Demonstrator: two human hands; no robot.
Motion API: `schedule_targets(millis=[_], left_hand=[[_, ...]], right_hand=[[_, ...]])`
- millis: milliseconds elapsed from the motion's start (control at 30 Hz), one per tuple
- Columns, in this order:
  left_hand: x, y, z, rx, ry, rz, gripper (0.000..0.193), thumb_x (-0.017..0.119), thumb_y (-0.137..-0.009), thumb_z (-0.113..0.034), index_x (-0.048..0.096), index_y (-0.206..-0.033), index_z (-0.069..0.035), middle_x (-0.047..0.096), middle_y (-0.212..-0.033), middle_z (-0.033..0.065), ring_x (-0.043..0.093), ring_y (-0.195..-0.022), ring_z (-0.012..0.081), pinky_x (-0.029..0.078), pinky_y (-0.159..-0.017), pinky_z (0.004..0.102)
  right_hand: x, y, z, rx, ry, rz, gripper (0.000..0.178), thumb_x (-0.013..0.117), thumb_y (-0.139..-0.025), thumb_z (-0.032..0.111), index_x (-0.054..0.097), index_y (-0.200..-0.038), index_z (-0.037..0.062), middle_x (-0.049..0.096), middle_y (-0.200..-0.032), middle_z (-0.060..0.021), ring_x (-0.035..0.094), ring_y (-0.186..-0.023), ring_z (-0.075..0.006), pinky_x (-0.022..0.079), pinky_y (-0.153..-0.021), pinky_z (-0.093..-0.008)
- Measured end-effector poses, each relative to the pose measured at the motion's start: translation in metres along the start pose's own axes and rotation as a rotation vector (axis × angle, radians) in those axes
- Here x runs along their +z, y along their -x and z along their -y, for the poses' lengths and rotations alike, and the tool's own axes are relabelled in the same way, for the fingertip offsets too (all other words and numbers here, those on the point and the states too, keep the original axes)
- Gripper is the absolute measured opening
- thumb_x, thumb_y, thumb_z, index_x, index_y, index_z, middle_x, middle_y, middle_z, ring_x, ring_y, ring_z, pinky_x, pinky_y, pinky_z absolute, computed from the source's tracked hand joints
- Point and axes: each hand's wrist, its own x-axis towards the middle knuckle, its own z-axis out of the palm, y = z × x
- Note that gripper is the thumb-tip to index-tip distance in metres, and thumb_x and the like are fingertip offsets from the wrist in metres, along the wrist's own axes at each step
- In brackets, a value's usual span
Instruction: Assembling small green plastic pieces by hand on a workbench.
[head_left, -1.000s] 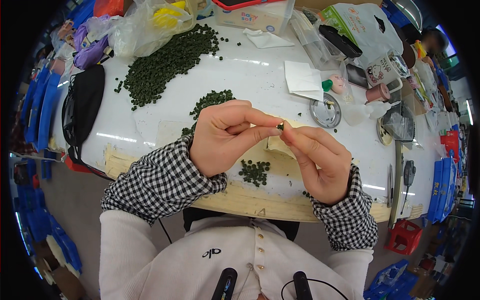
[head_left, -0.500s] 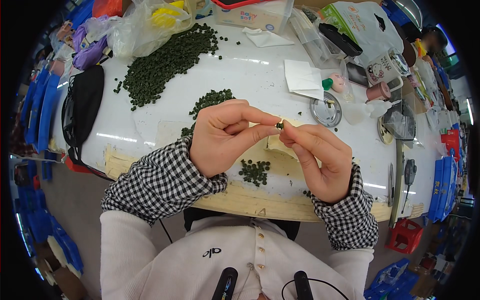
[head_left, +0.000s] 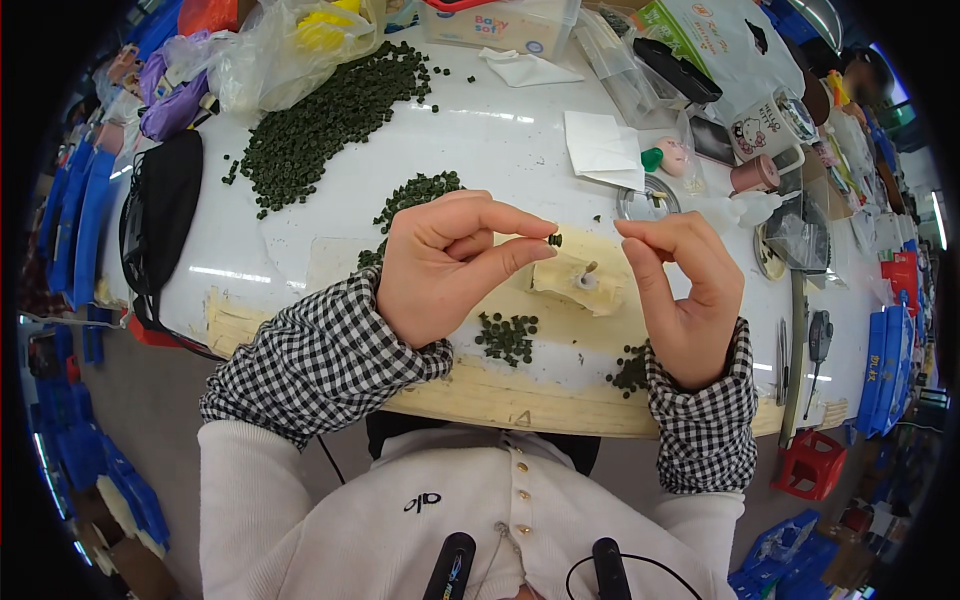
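My left hand (head_left: 435, 260) is closed in a pinch around a small dark green ribbed rubber piece (head_left: 555, 240), holding it above the table. To its right, my right hand (head_left: 690, 290) is raised with thumb and forefinger drawn together; whatever lies between the tips, if anything, is too small to make out. Between the hands, a small pale holder with a brownish stick (head_left: 586, 277) stands on a cream-coloured sheet (head_left: 560, 255). Small groups of dark green pieces lie below, one group (head_left: 507, 338) near my left wrist and another (head_left: 628, 372) beside my right cuff.
A large heap of green pieces (head_left: 330, 120) spreads at the far left, with a smaller heap (head_left: 420, 195) behind my left hand. A black face mask (head_left: 165, 215) lies left. Tissues (head_left: 602, 148), a round metal dish (head_left: 648, 198), a mug (head_left: 765, 128) and a screwdriver (head_left: 819, 340) lie right.
My right hand has parted from the left and moved right, uncovering the holder and stick. The green piece stays in my left hand, which is nearly still.
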Motion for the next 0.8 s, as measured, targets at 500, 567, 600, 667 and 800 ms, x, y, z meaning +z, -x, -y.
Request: schedule_targets(millis=[500, 567, 600, 667, 800], left_hand=[[0.002, 0.0, 0.007, -0.103, 0.1, 0.015, 0.021, 0.071, -0.076, 0.004, 0.068, -0.096, 0.0, 0.033, -0.061, -0.0078, 0.035, -0.059, 0.0028, 0.035, -0.059, 0.0185], [0.003, 0.0, 0.008, -0.093, 0.111, 0.028, 0.021, 0.071, -0.076, 0.004, 0.068, -0.096, 0.0, 0.033, -0.061, -0.0079, 0.035, -0.058, 0.0028, 0.035, -0.059, 0.0186], [0.003, 0.0, 0.008, -0.088, 0.113, 0.039, 0.021, 0.071, -0.075, 0.004, 0.068, -0.096, 0.0, 0.033, -0.061, -0.008, 0.035, -0.058, 0.0028, 0.034, -0.059, 0.0187], [0.004, 0.001, 0.007, -0.098, 0.116, 0.061, 0.021, 0.071, -0.075, 0.005, 0.068, -0.096, 0.0, 0.034, -0.061, -0.0081, 0.035, -0.058, 0.0028, 0.034, -0.059, 0.0188], [0.007, 0.003, 0.005, -0.149, 0.158, 0.107, 0.02, 0.071, -0.076, 0.005, 0.069, -0.095, 0.0, 0.035, -0.061, -0.008, 0.035, -0.059, 0.0026, 0.035, -0.059, 0.0189]], right_hand=[[0.009, 0.007, -0.012, 0.041, 0.094, 0.168, 0.01, 0.072, -0.074, 0.007, 0.067, -0.082, 0.0029, 0.058, -0.071, -0.0072, 0.056, -0.067, -0.025, 0.045, -0.061, -0.0326], [0.006, 0.007, -0.01, 0.022, 0.1, 0.14, 0.01, 0.071, -0.074, 0.006, 0.067, -0.082, 0.0022, 0.059, -0.072, -0.0073, 0.056, -0.066, -0.0229, 0.045, -0.061, -0.0315], [0.004, 0.006, -0.007, 0.013, 0.103, 0.126, 0.009, 0.071, -0.075, 0.006, 0.067, -0.082, 0.0018, 0.06, -0.072, -0.0073, 0.056, -0.066, -0.0218, 0.045, -0.061, -0.0309], [-0.008, 0.003, 0.008, 0.02, 0.028, -0.074, 0.008, 0.071, -0.077, 0.005, 0.066, -0.082, 0.0004, 0.06, -0.074, -0.007, 0.055, -0.067, -0.0186, 0.044, -0.062, -0.0295], [-0.009, 0.009, 0.006, -0.024, -0.214, -0.142, 0.009, 0.066, -0.083, 0.004, 0.063, -0.088, -0.0018, 0.061, -0.081, -0.0067, 0.054, -0.071, -0.0148, 0.044, -0.064, -0.0257]])
